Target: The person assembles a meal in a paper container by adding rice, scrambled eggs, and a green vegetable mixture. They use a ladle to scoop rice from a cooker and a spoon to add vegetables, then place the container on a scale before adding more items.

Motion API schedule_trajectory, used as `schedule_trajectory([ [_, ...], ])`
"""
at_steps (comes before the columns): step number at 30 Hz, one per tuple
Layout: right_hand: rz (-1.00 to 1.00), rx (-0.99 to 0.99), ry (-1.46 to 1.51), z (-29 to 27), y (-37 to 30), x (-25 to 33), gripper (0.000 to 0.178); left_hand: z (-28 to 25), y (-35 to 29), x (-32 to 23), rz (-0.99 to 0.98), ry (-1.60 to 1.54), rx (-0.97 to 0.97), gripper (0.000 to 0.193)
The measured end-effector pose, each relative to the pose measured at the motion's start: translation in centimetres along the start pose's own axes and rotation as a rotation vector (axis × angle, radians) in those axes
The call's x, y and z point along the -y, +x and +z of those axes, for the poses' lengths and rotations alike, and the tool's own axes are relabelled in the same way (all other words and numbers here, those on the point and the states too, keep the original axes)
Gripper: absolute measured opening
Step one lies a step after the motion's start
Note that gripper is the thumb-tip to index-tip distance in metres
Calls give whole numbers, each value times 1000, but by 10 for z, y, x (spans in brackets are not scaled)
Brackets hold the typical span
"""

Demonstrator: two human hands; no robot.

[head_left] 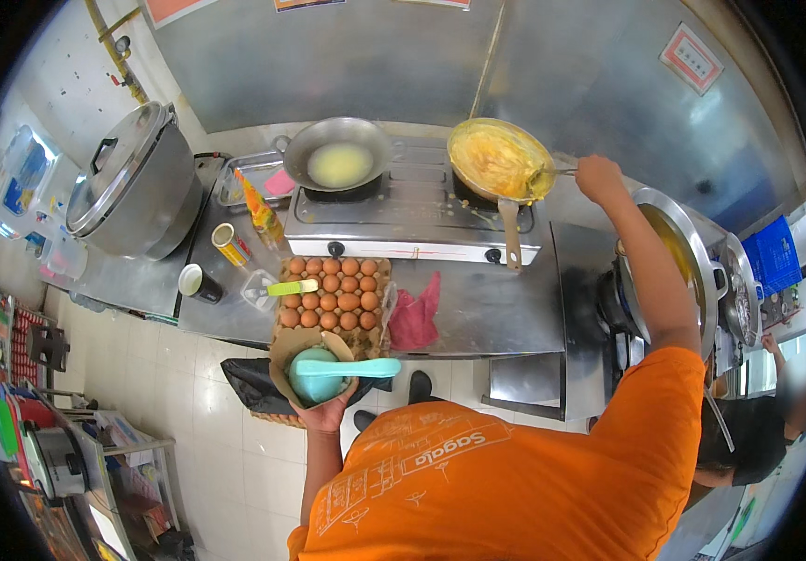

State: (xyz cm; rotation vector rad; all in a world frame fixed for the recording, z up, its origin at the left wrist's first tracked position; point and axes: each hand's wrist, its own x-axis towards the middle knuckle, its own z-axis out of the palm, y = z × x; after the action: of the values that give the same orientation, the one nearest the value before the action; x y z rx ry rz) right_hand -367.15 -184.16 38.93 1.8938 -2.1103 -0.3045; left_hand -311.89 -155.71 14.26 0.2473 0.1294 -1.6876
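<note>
Head view suggests stirring: right hand (599, 179) grips a utensil (564, 171) in a pan (510, 226) of yellow mixture (493, 161), left hand (328, 412) holds a carton (283, 352), and another stroke calls for gentleness.

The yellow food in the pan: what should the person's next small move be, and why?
Perhaps one gentle stir: the right hand holds a utensil whose end sits in the yellow food, while the left hand holds a brown box, leaving the pan handle unsteadied.
</note>
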Motion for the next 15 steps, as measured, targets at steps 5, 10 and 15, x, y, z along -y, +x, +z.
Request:
schedule_trajectory([
  [5, 23, -143, 98, 83, 34, -22, 37, 7, -4, 2, 9, -44, 20, 71],
  [10, -50, -161, 300, 109, 42, 26, 47, -4, -1, -1, 16, -46, -2, 82],
  [15, -13, -13, 468, 80, 5, 69, 45, 4, -1, 5, 40, 14, -69, 78],
])
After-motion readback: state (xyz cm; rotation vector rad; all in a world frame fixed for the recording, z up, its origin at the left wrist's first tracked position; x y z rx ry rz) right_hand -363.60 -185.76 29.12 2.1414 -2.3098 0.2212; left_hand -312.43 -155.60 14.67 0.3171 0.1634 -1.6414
